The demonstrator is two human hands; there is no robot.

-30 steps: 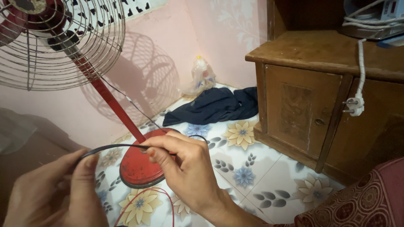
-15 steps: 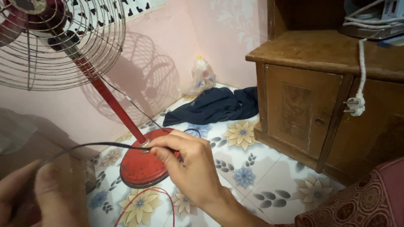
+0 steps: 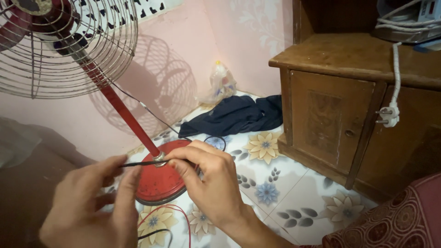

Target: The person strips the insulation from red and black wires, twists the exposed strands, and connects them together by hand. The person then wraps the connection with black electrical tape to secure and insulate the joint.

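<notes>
Holding a thin black wire [image 3: 142,163] taut between both hands: the left hand [image 3: 92,206] and right hand [image 3: 209,179] each pinch an end, above the red fan base [image 3: 158,183] on the tiled floor [image 3: 285,183]. Loose red wire [image 3: 181,218] lies below, unhandled. A dark cloth [image 3: 234,117] and wooden cabinet [image 3: 340,115] sit beyond.

Bare hands [image 3: 92,202], no sleeves, maroon patterned garment [image 3: 395,220]

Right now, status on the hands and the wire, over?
Both hands pinch a black wire: left hand, right hand. Wire stretched level between them, above the red fan base. Nothing in the way.
</notes>
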